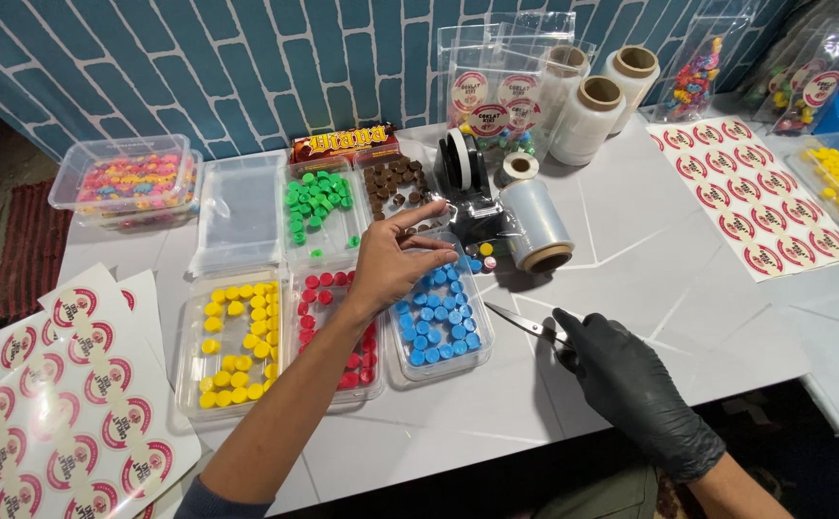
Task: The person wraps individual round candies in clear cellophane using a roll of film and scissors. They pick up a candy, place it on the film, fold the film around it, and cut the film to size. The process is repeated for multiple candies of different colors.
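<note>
My bare left hand (pixel 395 259) hovers over the clear trays, fingers spread, index finger pointing toward the tray of brown pieces (pixel 395 185). Beneath it lie the tray of blue pieces (pixel 438 322) and the tray of red pieces (pixel 338 327). It holds nothing that I can see. My right hand (pixel 621 380), in a black glove, rests on the white table and grips a pair of scissors (pixel 525 324), blades pointing left toward the blue tray.
Trays of yellow (pixel 232 341) and green (pixel 315 207) pieces, an empty clear tray (pixel 239 211), a tape dispenser (pixel 463 163), plastic film rolls (pixel 535 226), round sticker sheets (pixel 765 197), a multicoloured candy box (pixel 131 183) and filled bags at the back.
</note>
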